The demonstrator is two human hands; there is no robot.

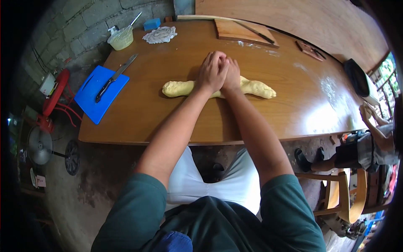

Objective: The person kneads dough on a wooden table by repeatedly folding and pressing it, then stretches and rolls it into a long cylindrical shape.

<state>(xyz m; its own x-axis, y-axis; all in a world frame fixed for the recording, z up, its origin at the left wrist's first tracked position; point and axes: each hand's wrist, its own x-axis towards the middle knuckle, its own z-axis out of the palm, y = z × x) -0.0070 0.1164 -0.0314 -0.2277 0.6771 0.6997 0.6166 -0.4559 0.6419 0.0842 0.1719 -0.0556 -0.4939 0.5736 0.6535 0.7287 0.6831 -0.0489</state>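
Observation:
A long, pale yellow roll of dough [178, 88] lies crosswise on the brown wooden table, its middle hidden under my hands. My left hand [212, 71] and my right hand [231, 77] are pressed together over that middle, fingers closed and overlapping. Both arms reach straight forward and down onto the dough. To the left and right of my hands the two lumpy ends stick out. How the fingertips meet the dough is hidden.
On the left, a black-handled knife [111, 80] lies on a blue cutting board [93, 103]. A tub with a whisk [121, 40], a blue sponge [152, 24], a crumpled cloth [160, 35] and a wooden board [239, 32] sit along the back. Another person's hands [367, 113] show at right.

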